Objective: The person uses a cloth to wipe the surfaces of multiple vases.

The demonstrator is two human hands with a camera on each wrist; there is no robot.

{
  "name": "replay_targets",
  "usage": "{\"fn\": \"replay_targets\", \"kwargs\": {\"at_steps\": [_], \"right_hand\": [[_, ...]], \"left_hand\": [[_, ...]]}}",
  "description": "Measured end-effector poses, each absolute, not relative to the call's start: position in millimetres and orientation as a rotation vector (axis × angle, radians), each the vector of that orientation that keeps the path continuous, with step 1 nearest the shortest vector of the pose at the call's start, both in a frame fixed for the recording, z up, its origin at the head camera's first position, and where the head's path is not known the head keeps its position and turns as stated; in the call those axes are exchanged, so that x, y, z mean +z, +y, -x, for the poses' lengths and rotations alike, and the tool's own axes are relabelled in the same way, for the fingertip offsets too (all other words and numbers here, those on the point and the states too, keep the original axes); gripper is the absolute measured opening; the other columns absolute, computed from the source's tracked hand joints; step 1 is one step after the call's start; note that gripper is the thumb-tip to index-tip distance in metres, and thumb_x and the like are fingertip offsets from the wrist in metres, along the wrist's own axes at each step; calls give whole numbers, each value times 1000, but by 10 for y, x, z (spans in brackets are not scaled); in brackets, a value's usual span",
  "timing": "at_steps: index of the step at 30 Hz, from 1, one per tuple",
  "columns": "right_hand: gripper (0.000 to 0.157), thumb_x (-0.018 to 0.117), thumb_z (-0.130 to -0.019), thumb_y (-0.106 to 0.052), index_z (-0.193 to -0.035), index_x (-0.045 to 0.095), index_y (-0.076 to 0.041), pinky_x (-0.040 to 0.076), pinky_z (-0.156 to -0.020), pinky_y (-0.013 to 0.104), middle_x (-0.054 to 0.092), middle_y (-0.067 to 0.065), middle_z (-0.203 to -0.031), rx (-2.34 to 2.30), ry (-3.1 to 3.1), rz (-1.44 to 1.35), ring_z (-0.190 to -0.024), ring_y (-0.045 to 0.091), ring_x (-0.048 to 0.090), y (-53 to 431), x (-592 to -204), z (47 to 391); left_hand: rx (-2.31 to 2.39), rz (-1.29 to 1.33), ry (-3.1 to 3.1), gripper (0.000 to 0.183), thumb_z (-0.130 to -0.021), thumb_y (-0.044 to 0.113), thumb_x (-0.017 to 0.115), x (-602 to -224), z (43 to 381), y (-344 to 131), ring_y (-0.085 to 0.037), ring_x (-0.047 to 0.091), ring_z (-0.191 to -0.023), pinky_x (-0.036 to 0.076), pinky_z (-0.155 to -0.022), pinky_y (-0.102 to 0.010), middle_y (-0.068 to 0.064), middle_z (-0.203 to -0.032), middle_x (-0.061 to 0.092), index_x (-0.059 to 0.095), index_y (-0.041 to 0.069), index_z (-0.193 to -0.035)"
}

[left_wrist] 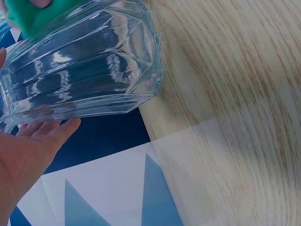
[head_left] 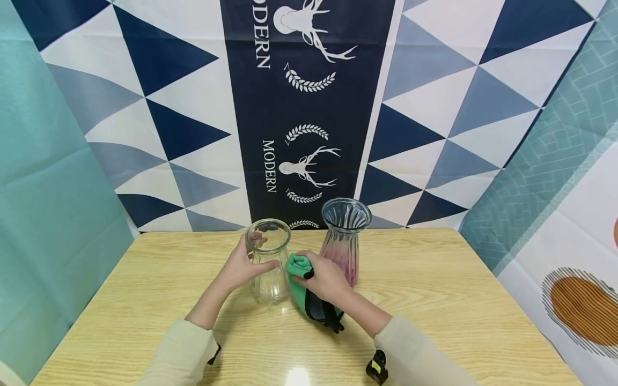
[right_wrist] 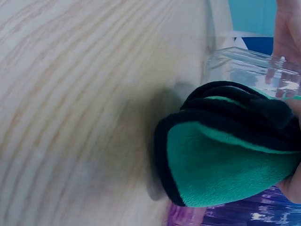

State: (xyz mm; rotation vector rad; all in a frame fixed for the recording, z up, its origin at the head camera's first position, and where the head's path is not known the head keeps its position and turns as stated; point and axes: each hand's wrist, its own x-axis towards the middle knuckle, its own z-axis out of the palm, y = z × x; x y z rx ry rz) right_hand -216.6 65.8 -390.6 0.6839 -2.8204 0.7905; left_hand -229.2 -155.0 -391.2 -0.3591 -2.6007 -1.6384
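Observation:
A clear glass vase [head_left: 270, 287] with a wide round rim stands upright on the table. My left hand [head_left: 241, 266] holds it from the left side, thumb in front and fingers behind the glass. In the left wrist view, ridged facets run along the vase [left_wrist: 84, 70] to its thick base. My right hand [head_left: 329, 276] grips a bunched green cloth with black edging [head_left: 298, 292], close against the vase's right side. Its folded end hangs below the hand, and the right wrist view shows the cloth's [right_wrist: 221, 165] soft, fuzzy surface.
Just behind my right hand stands a ribbed glass vase [head_left: 345, 244], blue-grey at the top and pink below. The wooden table [head_left: 434, 311] ends at a patterned backdrop [head_left: 309, 118] at the back. Teal cloth [head_left: 53, 187] hangs on the left.

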Motion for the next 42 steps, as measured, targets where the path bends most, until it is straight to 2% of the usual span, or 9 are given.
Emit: {"fn": "replay_targets", "kwargs": {"at_steps": [4,9,15,23,32,42], "right_hand": [[53,76,-78,-28,-125,55,-17,54,-76,40,68,6,-109,833,-2715,-666,-94,24,66,623,-3818,2167],[54,76,-78,-27,-127,54,-18,54,-79,40,67,5,-112,851,-2662,-649,-97,23,65,576,-3735,2175],[53,75,-79,-28,-126,54,-19,54,-79,42,67,6,-111,837,-2688,-649,-98,24,65,565,-3703,2178],[53,74,-80,-28,-128,54,-17,53,-81,42,66,8,-114,846,-2800,-684,-101,26,64,606,-3771,2175],[50,75,-79,-30,-124,56,-15,54,-70,37,69,6,-105,753,-2911,-740,-89,23,66,677,-3988,2141],[53,76,-78,-29,-126,55,-18,54,-78,39,68,5,-110,783,-2747,-700,-96,22,65,659,-3863,2138]], "left_hand": [[-1637,345,-2594,71,-73,29,80,-3897,2288,-1552,-32,40,-133,33,-107,-57,-15,-136,48,39,9,-127],[-1609,295,-2597,73,-71,31,81,-3883,2276,-1563,-34,41,-128,39,-104,-53,-14,-136,41,42,10,-129],[-1630,304,-2578,74,-70,29,81,-3866,2264,-1565,-31,41,-129,42,-102,-50,-14,-136,43,44,7,-130],[-1619,324,-2592,75,-72,28,80,-3866,2267,-1573,-32,42,-130,41,-103,-51,-16,-136,45,44,6,-133],[-1623,370,-2587,72,-74,23,79,-3881,2269,-1569,-35,42,-131,39,-104,-52,-19,-139,45,43,3,-133],[-1622,389,-2603,72,-75,22,77,-3885,2275,-1575,-36,42,-131,37,-105,-54,-20,-138,45,41,3,-135]]}}
